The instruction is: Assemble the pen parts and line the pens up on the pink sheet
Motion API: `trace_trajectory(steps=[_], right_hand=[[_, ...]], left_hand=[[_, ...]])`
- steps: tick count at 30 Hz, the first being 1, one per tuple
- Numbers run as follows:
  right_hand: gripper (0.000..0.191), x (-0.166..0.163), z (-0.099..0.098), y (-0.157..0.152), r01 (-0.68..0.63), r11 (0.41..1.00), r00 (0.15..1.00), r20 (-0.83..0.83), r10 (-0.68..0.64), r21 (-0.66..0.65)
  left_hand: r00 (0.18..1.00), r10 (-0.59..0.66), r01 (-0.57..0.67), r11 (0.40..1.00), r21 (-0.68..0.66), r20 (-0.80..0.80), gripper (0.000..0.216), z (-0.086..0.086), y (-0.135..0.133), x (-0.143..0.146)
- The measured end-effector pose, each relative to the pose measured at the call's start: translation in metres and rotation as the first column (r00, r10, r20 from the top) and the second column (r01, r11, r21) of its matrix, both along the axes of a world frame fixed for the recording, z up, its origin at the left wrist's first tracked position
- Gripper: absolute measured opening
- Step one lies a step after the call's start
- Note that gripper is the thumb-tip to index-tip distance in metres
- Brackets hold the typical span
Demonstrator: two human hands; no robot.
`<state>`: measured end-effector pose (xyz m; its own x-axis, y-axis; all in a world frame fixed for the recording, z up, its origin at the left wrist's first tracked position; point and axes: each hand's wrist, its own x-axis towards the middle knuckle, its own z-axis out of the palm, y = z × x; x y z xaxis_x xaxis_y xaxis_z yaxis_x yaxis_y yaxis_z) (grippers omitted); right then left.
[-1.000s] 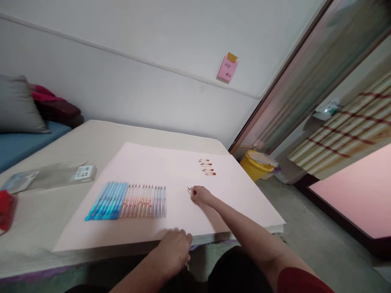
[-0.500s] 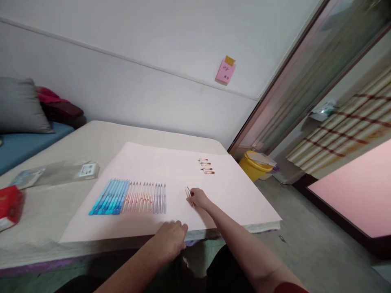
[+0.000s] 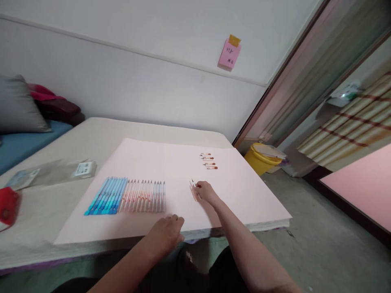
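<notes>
Blue pens: packed tight at the left of the row (image 3: 107,195); a nudge could fan them out.
Red-marked pale pens: beside the blue ones (image 3: 137,195); round barrels, likely to roll if bumped.
Clear pens: row's right end (image 3: 159,196); first at risk if the left hand drifts left or far.
Left hand: near edge of the pink sheet (image 3: 180,156), fingers loosely bent (image 3: 168,231), palm hidden, can't tell if pressed together; leaning on the edge might shift the sheet.
Dark-tipped pen: right of the row, tip far-left (image 3: 194,183); pinched low-contact, could slip or twist. Pale streak under it: second pen or reflection, can't tell.
Right hand: thumb and fingers pinching that pen (image 3: 204,190).
Short orange-ended pieces: far right, untouched (image 3: 210,164).
Versus half-second ago: view shifted; right hand slightly farther right of the row; rows same.
</notes>
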<state>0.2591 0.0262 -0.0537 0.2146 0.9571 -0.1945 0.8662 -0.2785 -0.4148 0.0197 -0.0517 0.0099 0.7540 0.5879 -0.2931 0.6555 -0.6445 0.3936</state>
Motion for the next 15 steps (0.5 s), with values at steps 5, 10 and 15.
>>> trace_trajectory(steps=[5, 10, 15], right_hand=[[0.014, 0.009, 0.007, 0.006, 0.024, 0.999, 0.998, 0.054, -0.022, -0.021], [0.011, 0.011, 0.011, 0.006, 0.036, 0.998, 0.993, 0.111, -0.030, -0.051], [0.007, 0.002, 0.008, 0.005, 0.036, 0.997, 0.988, 0.150, -0.026, -0.062]], left_hand=[[0.999, 0.010, -0.012, 0.999, -0.043, -0.048, 0.033, 0.005, 0.001, 0.003], [0.997, 0.021, -0.025, 0.998, -0.062, -0.073, 0.034, 0.004, 0.001, 0.005], [0.998, 0.000, -0.003, 0.999, -0.039, -0.066, 0.032, -0.004, -0.002, 0.005]])
